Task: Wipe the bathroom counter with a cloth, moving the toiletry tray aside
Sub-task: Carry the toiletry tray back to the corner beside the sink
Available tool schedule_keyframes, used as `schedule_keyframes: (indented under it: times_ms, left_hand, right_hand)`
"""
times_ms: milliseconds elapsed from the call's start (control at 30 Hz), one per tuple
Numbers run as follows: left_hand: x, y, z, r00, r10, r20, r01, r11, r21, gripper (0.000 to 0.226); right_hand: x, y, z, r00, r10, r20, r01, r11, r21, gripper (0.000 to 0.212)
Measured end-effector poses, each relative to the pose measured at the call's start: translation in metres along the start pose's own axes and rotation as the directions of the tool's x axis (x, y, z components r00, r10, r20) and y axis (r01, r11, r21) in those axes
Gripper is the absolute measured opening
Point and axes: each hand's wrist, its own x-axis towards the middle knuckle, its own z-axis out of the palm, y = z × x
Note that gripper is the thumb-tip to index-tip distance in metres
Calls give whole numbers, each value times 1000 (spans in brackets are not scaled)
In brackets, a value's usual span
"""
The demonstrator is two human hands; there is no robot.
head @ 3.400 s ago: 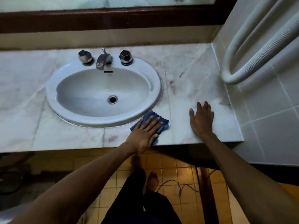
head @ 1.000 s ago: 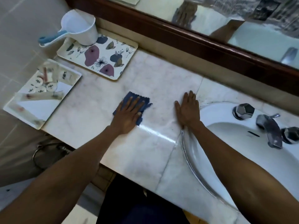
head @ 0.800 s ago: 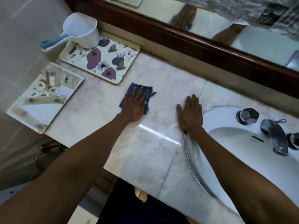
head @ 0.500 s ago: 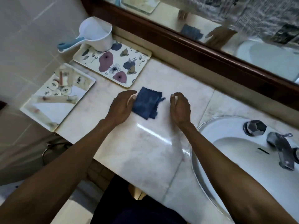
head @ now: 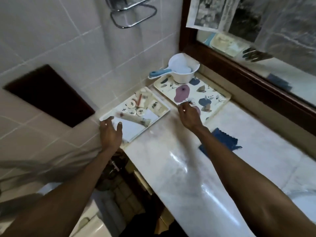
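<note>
A white toiletry tray (head: 162, 111) with small round tubs and sachets lies at the counter's left end against the tiled wall. My left hand (head: 110, 132) is at the tray's near left corner, fingers spread, thumb over the rim. My right hand (head: 188, 115) hovers between that tray's right edge and the flowered tray (head: 212, 98), fingers loosely curled, holding nothing. The blue cloth (head: 227, 139) lies loose on the marble counter (head: 171, 168), partly behind my right forearm.
A white scoop with a blue handle (head: 181, 69) stands on the flowered tray's far corner. A dark wooden mirror frame (head: 239, 72) runs along the back. A chrome rail (head: 133, 12) hangs on the tiled wall above. The counter's front edge drops to the floor.
Both hands have left the cloth, which stays on the counter. They moved left to the toiletry tray, and the view swung left with them.
</note>
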Motion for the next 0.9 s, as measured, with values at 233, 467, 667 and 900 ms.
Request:
schedule_keyframes:
  times_ms: [233, 467, 667, 900]
  left_hand:
    - [49, -33, -15, 947, -256, 194, 279, 955, -102, 85]
    - [67, -62, -18, 911, -278, 305, 347, 915, -204, 88]
    - [53, -58, -25, 910, -258, 325, 331, 924, -194, 103]
    - [13, -37, -24, 906, -131, 402, 216, 961, -172, 105]
  right_hand:
    - [64, -25, 74, 985, 49, 163, -18, 982, -186, 73]
    - [78, -40, 102, 973, 170, 154, -128, 959, -253, 78]
    - [36, -27, 88, 966, 205, 155, -170, 962, -212, 83]
    - [-59, 7, 46, 978, 206, 42, -204, 978, -48, 101]
